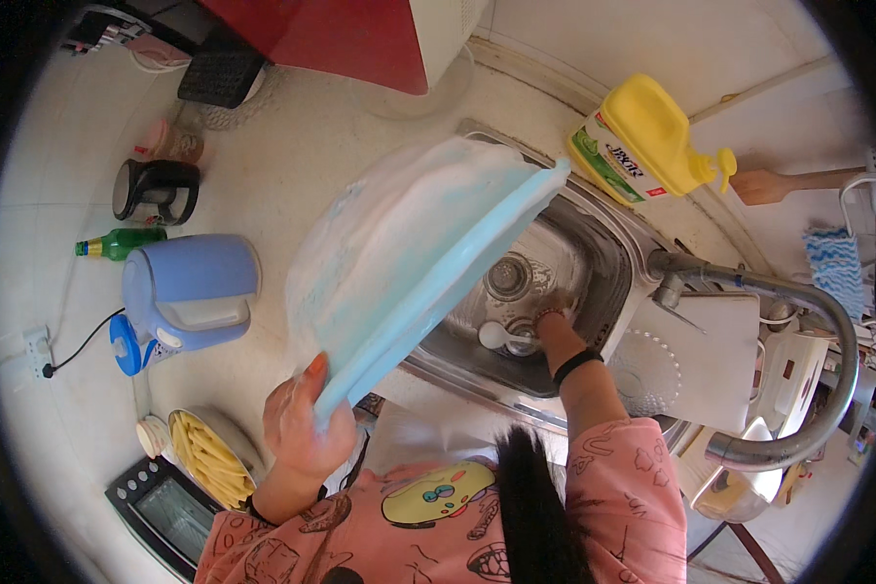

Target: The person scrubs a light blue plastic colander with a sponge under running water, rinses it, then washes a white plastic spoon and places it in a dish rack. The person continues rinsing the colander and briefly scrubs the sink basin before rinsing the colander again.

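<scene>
My left hand grips the near end of a light-blue plastic basin, which is tilted on its side above the counter and the sink edge. White foam coats its curved outer side, and suds wet my fingers. My right arm reaches down into the stainless steel sink. There my right hand is blurred and small near the sink floor, so its fingers cannot be made out. Close beside it lies a white round-ended utensil, perhaps a spoon, by a drain. A second round drain strainer shows farther back.
A yellow detergent jug stands behind the sink. The curved faucet arches at right, over a white board and glass plate. At left are a blue electric kettle, green bottle and a bowl of peeled yellow strips.
</scene>
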Tool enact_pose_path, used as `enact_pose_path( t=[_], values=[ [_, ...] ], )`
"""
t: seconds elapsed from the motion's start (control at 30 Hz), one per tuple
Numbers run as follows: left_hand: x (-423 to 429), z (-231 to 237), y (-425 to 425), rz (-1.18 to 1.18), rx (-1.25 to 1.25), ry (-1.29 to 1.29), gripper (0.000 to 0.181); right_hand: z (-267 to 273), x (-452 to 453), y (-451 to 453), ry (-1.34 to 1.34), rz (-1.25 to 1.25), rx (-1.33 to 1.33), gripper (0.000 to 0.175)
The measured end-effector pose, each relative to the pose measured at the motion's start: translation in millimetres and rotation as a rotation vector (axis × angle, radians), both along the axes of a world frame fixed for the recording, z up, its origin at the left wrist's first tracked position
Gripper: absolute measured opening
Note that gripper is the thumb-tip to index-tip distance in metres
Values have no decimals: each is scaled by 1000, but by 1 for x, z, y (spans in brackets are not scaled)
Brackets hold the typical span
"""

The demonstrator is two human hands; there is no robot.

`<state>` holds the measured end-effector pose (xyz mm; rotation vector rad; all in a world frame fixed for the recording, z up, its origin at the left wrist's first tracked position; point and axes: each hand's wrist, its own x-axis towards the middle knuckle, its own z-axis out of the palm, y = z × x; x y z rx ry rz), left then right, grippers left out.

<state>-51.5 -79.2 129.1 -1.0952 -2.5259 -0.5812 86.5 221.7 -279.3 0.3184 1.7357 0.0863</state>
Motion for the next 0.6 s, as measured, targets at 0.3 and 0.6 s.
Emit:
enact_pose_path(
  t=[0.3,0.6],
  values=[
    [0,-3,2,20,104,-54,39,1,-26,-88,178,-89,-646,47],
    [4,5,3,85,24,34,38,-20,-80,-132,710,7,-495,48]
  ],
)
